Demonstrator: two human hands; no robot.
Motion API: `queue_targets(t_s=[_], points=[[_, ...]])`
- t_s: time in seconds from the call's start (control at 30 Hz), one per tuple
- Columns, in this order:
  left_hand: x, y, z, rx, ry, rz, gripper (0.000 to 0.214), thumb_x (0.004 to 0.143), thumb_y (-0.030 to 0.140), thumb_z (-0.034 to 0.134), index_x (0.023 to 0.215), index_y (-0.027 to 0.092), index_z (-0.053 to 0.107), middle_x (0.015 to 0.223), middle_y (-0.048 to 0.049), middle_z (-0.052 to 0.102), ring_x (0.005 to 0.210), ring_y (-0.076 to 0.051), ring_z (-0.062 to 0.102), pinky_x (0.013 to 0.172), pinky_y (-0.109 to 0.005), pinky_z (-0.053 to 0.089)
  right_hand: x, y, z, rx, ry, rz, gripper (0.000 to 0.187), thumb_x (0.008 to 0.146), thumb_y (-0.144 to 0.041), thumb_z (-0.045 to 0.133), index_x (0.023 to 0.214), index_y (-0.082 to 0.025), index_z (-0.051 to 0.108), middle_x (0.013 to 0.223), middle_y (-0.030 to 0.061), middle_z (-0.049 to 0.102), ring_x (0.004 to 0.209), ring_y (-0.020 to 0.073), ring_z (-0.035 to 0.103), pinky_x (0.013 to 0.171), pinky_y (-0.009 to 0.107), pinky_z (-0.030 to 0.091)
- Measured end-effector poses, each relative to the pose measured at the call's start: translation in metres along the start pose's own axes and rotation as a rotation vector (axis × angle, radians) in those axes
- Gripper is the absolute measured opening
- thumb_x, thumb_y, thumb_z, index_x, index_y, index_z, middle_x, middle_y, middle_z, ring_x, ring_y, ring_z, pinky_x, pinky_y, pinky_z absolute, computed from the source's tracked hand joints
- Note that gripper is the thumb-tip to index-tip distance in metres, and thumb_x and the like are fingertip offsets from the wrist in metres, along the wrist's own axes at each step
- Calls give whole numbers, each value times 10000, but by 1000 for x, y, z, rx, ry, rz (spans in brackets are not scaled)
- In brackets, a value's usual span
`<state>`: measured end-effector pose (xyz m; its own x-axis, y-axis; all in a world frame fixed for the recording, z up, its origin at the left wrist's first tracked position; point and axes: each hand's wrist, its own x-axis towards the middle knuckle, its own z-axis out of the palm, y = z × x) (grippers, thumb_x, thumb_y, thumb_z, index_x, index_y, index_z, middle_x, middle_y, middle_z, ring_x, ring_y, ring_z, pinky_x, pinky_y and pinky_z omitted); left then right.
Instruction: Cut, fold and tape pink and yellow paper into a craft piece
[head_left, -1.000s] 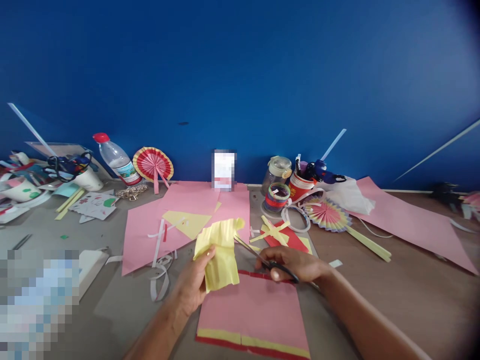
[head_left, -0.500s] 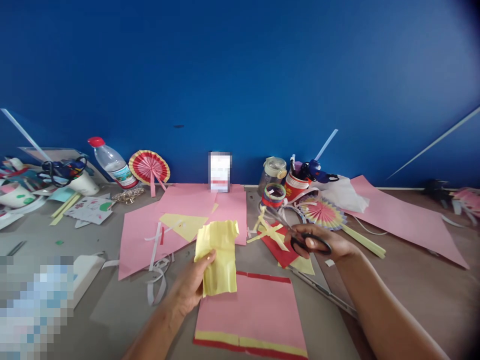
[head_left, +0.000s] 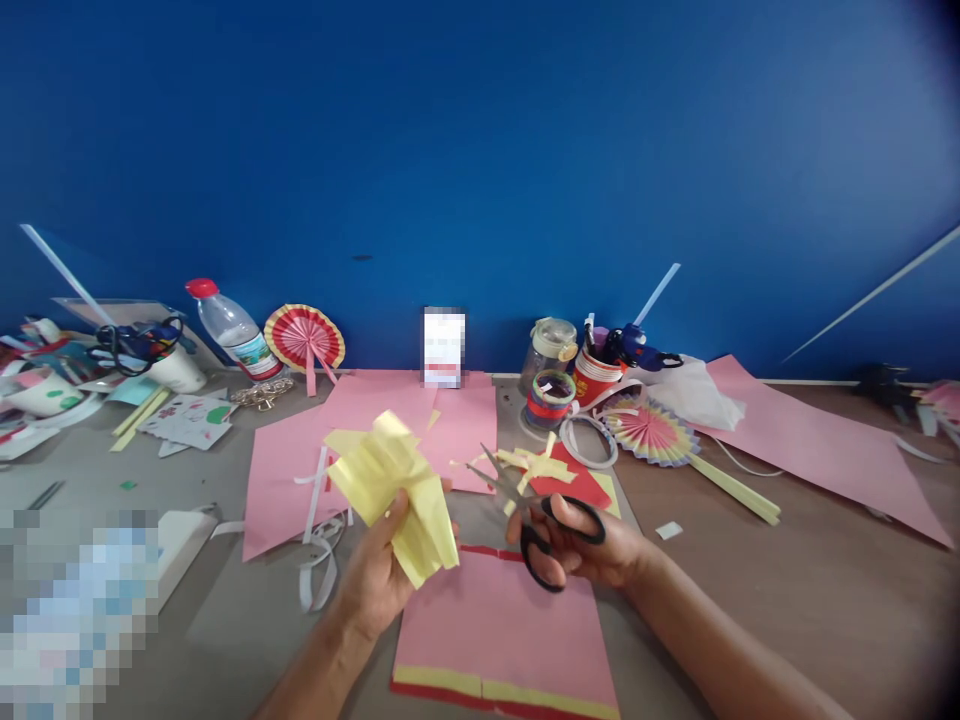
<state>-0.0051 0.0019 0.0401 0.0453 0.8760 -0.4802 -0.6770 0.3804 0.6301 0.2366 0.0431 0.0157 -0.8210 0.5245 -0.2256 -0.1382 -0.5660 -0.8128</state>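
Holding pleated yellow paper (head_left: 394, 480) in left hand (head_left: 375, 575), open scissors (head_left: 536, 510) in right hand (head_left: 589, 550)

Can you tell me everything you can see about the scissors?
The scissors have two thin silvery blades, metal by the look, and two black loop handles that look like plastic. The blades are a little apart, making a narrow V, and point up and left toward the yellow paper without touching it. The right hand holds them, with fingers through the loops. They are lifted over the top edge of a pink sheet; only that hand seems to touch them.
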Motion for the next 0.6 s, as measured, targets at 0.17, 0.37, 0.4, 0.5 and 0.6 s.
queue_targets(t_s=[0.17,0.37,0.4,0.5,0.6], points=[[-7,-4,-6,58,-231,0,577,690,470,778,1154,155,643,728,-61,702,686,-215,685,685,-312,552,3,12,18,179,-146,58,795,706,-810,502,999,-82,631,486,-4,545,406,103,448,381,204,221],[1,-7,-10,94,-52,28,387,706,426,766,958,147,679,755,-91,720,826,-303,710,769,-394,566,-3,9,16,100,-172,41,787,691,-798,538,986,-74,630,500,-5,533,423,105,457,384,198,266],[3,-6,-9,76,-17,64,383,699,405,774,971,155,671,766,-81,725,824,-297,711,780,-396,567,-6,6,12,69,-165,19,762,691,-779,564,980,-76,625,510,-1,533,433,104,456,383,194,246],[6,2,-9,71,-30,163,491,698,422,775,1101,177,638,965,-94,734,952,-300,687,842,-392,551,-15,-6,-1,-4,-75,-91,721,721,-778,535,982,-109,604,516,-5,518,442,93,403,415,207,200],[9,5,-14,258,17,313,515,706,384,784,1162,206,628,1110,-83,705,1137,-275,605,914,-303,506,-22,-18,-7,-149,100,-196,673,771,-750,506,1032,-135,581,587,11,543,504,106,405,473,236,224]])
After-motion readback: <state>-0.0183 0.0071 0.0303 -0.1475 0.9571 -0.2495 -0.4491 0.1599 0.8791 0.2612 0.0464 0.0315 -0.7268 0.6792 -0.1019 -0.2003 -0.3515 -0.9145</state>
